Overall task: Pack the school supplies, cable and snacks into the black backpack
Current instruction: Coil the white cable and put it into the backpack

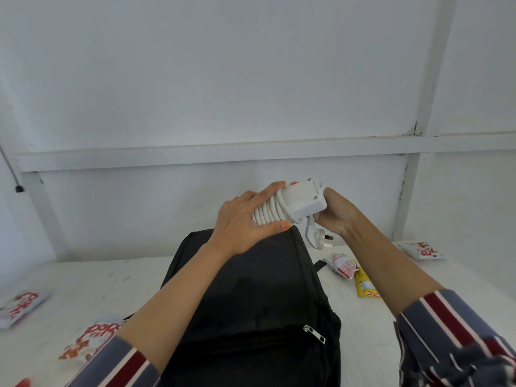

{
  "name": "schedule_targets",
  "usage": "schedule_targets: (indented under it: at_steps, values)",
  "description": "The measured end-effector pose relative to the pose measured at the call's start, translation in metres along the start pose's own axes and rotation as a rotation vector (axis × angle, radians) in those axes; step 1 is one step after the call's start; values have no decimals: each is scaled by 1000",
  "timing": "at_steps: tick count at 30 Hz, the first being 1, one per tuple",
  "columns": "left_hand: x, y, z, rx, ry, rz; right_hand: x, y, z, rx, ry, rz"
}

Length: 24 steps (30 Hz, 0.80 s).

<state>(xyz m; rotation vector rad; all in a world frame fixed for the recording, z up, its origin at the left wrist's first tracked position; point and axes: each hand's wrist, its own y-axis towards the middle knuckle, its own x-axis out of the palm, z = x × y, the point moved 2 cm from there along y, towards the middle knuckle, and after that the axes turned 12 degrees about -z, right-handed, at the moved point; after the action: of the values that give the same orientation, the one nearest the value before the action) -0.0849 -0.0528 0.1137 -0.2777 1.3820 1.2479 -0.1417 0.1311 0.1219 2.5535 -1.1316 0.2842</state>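
My left hand (243, 219) and right hand (335, 213) both grip the wound white cable (290, 208).
I hold it just over the far end of the black backpack (251, 289), plug (319, 239) dangling; the backpack lies on the white table (97, 275), snack packets (342, 265) on either side.

Extension cord (293, 203): white, cable coiled round its socket block, plug dangling; raised over the bag's 12 o'clock end.
Black backpack (251, 297): lying flat, front zip closed.
White-and-red snack packets: 8 o'clock (89, 342), 9 o'clock (19, 305), 2 o'clock (421, 250).
Yellow packet (364, 283): 3 o'clock.
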Motion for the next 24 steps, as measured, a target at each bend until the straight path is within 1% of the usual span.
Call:
schedule_targets:
  at_steps: [2, 4, 6, 7, 8, 10, 11, 13, 15, 18, 21, 24]
  values:
    - [-1, 1, -1, -33, -47, 7, -1, -5, 9, -106, 78, -16]
    - [-1, 3, -2, -59, -50, 6, -2, -8, 14, -173, 55, -144]
    - [-1, 5, -4, -84, -76, 5, -2, -8, 18, -149, -12, -288]
    - [-1, 6, -6, -94, -87, 5, -3, -7, 19, -125, -69, -297]
    - [0, 6, -6, -101, -96, 7, -3, -5, 22, -114, -147, -262]
    - [1, 7, -6, -117, -131, 18, 3, -3, 26, -140, -275, -135]
    - [0, 7, -6, -129, -164, 27, 8, -2, 27, -172, -290, -77]
    - [-1, 9, -2, -143, -221, 40, 13, -1, 31, -237, -279, -29]
    - [-3, 10, -1, -155, -210, 34, 18, -1, 32, -250, -253, -28]
    - [-5, 9, -2, -180, -165, 30, 18, -3, 31, -191, -191, -63]
    - [-3, 6, -1, -204, -215, 45, 17, -5, 30, -136, -183, -119]
    - [-3, 5, 1, -225, -233, 35, 17, -5, 30, -137, -218, -77]
